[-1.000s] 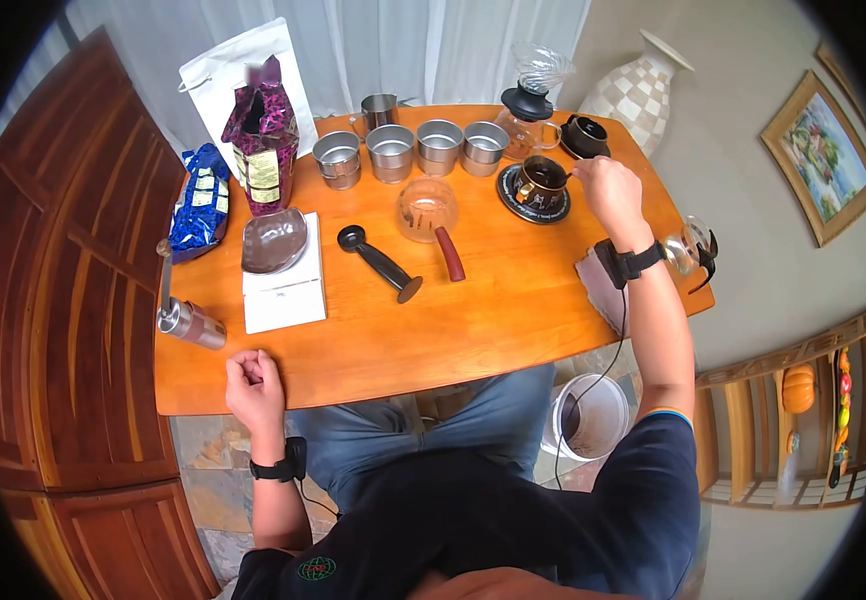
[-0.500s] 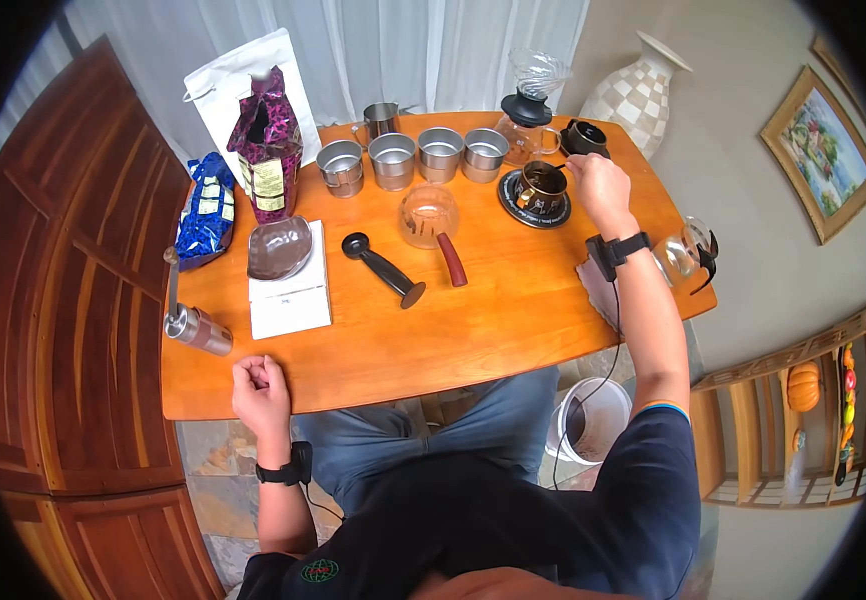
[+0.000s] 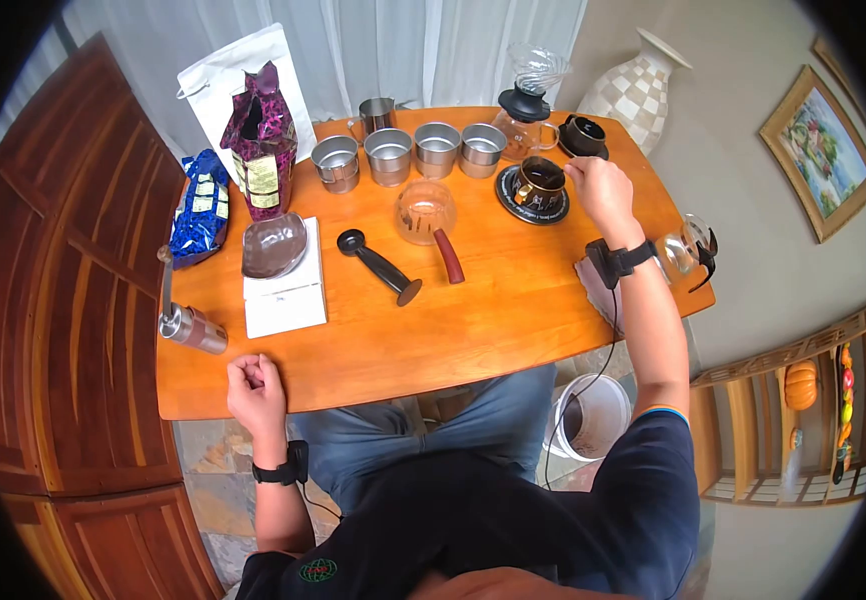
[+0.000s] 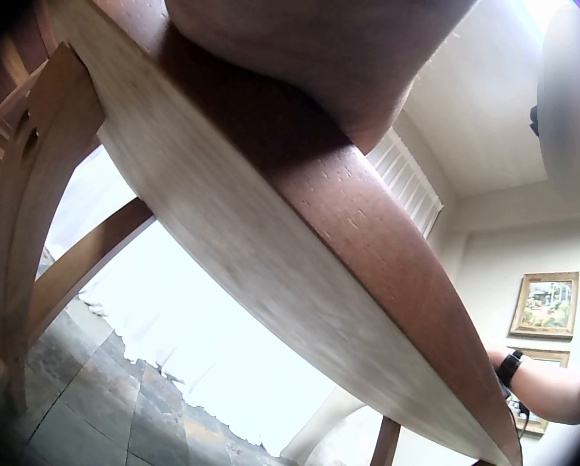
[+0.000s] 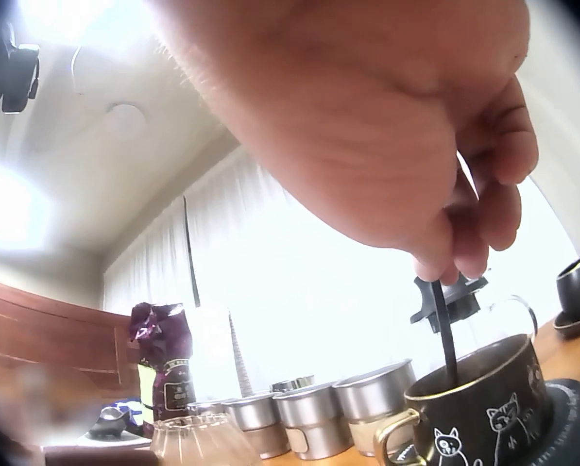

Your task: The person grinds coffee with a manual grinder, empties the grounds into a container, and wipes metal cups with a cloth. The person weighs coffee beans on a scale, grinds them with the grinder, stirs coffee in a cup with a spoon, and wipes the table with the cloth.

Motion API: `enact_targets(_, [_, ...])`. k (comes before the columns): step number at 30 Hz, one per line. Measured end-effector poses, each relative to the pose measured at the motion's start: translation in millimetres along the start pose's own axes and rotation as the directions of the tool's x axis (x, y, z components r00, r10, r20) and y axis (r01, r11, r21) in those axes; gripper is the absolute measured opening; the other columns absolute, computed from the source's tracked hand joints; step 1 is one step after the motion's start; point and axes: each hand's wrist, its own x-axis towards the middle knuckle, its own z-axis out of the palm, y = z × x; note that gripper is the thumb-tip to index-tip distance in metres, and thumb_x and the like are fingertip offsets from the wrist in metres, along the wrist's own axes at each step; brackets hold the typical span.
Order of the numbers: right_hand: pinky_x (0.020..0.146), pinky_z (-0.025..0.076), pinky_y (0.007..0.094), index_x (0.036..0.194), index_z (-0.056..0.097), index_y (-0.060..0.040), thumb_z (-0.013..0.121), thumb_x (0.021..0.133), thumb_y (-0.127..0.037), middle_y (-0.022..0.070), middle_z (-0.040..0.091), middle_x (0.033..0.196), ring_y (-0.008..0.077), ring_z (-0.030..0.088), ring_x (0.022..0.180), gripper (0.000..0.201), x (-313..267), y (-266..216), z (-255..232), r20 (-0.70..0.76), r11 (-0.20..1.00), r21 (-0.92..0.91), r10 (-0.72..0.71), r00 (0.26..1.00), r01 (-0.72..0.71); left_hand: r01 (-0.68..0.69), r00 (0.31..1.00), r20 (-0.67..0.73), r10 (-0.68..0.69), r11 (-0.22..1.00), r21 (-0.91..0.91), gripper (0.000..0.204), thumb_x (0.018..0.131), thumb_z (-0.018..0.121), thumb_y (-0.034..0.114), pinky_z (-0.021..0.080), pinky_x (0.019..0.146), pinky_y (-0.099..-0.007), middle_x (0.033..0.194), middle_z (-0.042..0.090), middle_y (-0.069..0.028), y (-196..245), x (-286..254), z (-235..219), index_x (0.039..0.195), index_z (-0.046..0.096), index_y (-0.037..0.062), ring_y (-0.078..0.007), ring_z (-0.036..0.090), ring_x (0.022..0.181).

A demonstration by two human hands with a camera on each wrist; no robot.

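My right hand (image 3: 603,192) is over the right side of the wooden table, pinching a thin black stick (image 5: 445,335) between thumb and fingertips. The stick's lower end disappears inside a black cup (image 5: 496,416) with a gold rim, gold handle and white cat drawings. Dark liquid shows in the cup in the head view, and a black saucer (image 3: 509,203) with lettering lies under it. At the near left edge of the table rests my left hand (image 3: 256,390), fingers loosely curled around nothing. A hand grinder (image 3: 193,328) stands just beyond it.
Behind are several metal cups (image 3: 388,157), a glass server with dripper (image 3: 526,105) and another black cup (image 3: 585,135). A red-handled glass pot (image 3: 427,212) and black scoop (image 3: 381,265) lie mid-table. Coffee bags (image 3: 265,160) stand left; a glass carafe (image 3: 681,252) is right.
My right hand has shifted slightly at the cup, still pinching the stick. The head view has moved a little; my left hand stays at the table edge.
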Motion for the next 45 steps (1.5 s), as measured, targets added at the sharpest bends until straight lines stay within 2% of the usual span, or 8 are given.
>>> enact_targets(11, [0.083, 0.054, 0.0454, 0.109, 0.076, -0.0122, 0.061, 0.097, -0.031, 0.0162, 0.074, 0.094, 0.0355, 0.071, 0.095, 0.027, 22.7, 53.0, 51.4, 0.146, 0.914, 0.23, 0.309, 0.94, -0.336, -0.01, 1.0, 0.008, 0.01, 1.0, -0.004, 0.011, 0.09, 0.071, 0.01, 0.041, 0.052, -0.0255, 0.06, 0.05, 0.0008, -0.6, -1.1, -0.2, 0.09, 0.061, 0.0046, -0.009, 0.046, 0.053])
enact_targets(18, [0.077, 0.054, 0.0399, 0.109, 0.075, -0.008, 0.058, 0.099, -0.029, 0.0106, 0.074, 0.081, 0.0266, 0.072, 0.082, 0.029, 14.3, 71.7, 49.1, 0.233, 0.837, 0.39, 0.315, 0.92, -0.385, 0.018, 1.0, 0.017, -0.017, 1.0, -0.023, 0.013, 0.094, 0.07, 0.011, 0.039, 0.054, -0.023, 0.063, 0.047, 0.0034, -0.7, -3.0, 1.3, 0.09, 0.059, 0.0034, -0.006, 0.042, 0.057])
enact_targets(25, [0.057, 0.047, 0.0265, 0.119, 0.071, -0.0005, 0.058, 0.101, -0.019, 0.0034, 0.065, 0.069, 0.0079, 0.057, 0.059, 0.028, -75.2, 34.4, -18.1, 0.027, 0.729, 0.645, 0.278, 0.96, -0.23, 0.004, 1.0, -0.001, -0.004, 1.0, -0.013, 0.012, 0.092, 0.071, 0.009, 0.04, 0.052, -0.0238, 0.061, 0.048, 0.0025, -4.5, -2.1, 1.7, 0.09, 0.061, 0.0042, -0.0068, 0.043, 0.055])
enact_targets(31, [0.052, 0.04, 0.027, 0.073, 0.066, 0.0025, 0.071, 0.095, -0.02, 0.0039, 0.052, 0.055, 0.0073, 0.047, 0.056, 0.031, -197.1, 31.2, -10.0, -0.222, 0.76, 0.562, 0.518, 0.826, -0.326, 0.019, 1.0, 0.019, -0.018, 0.999, -0.035, 0.012, 0.093, 0.07, 0.01, 0.039, 0.052, -0.0226, 0.063, 0.049, 0.003, -10.0, -4.5, 2.8, 0.09, 0.061, 0.0045, -0.0061, 0.043, 0.056])
enact_targets(34, [0.057, 0.043, 0.031, 0.07, 0.064, 0.002, 0.072, 0.093, -0.019, 0.0076, 0.059, 0.062, 0.014, 0.054, 0.061, 0.031, -229.6, 27.5, 8.8, -0.237, 0.737, 0.565, 0.575, 0.783, -0.37, -0.007, 1.0, 0.019, 0.007, 1.0, -0.023, 0.011, 0.094, 0.07, 0.011, 0.039, 0.053, -0.0226, 0.063, 0.049, 0.0031, -9.0, -2.5, 2.1, 0.091, 0.061, 0.0044, -0.0061, 0.043, 0.056])
enact_targets(36, [0.075, 0.05, 0.0383, 0.08, 0.068, 0.0011, 0.074, 0.089, -0.018, 0.014, 0.068, 0.087, 0.0273, 0.063, 0.084, 0.022, -238.7, 24.7, 16.8, -0.387, 0.958, 0.23, 0.253, 0.887, -0.173, -0.027, 0.999, 0.026, 0.027, 0.999, -0.027, 0.012, 0.094, 0.07, 0.011, 0.039, 0.053, -0.0225, 0.063, 0.049, 0.0031, -8.1, -1.7, 2.2, 0.091, 0.061, 0.0043, -0.0059, 0.042, 0.056])
enact_targets(39, [0.098, 0.046, 0.0458, 0.097, 0.071, -0.0008, 0.075, 0.086, -0.017, 0.0195, 0.064, 0.119, 0.0377, 0.058, 0.113, 0.02, -228.1, 15.8, 8.1, -0.388, 0.974, 0.151, 0.215, 0.896, -0.168, -0.036, 0.998, 0.044, 0.037, 0.999, -0.026, 0.012, 0.094, 0.07, 0.011, 0.038, 0.053, -0.0223, 0.063, 0.048, 0.0034, -7.3, -2.6, 1.0, 0.091, 0.06, 0.0037, -0.0057, 0.042, 0.056])
enact_targets(45, [0.118, 0.028, 0.0525, 0.141, 0.053, -0.0029, 0.071, 0.087, -0.049, 0.0262, 0.042, 0.153, 0.0446, 0.035, 0.144, 0.073, -209.1, 26.9, 27.5, -0.074, 0.972, 0.09, 0.223, 0.972, -0.216, -0.007, 0.999, 0.038, 0.009, 0.999, -0.053, 0.012, 0.093, 0.07, 0.01, 0.037, 0.053, -0.0223, 0.065, 0.048, 0.0044, -9.2, -2.1, 1.6, 0.091, 0.06, 0.0029, -0.0055, 0.041, 0.057])
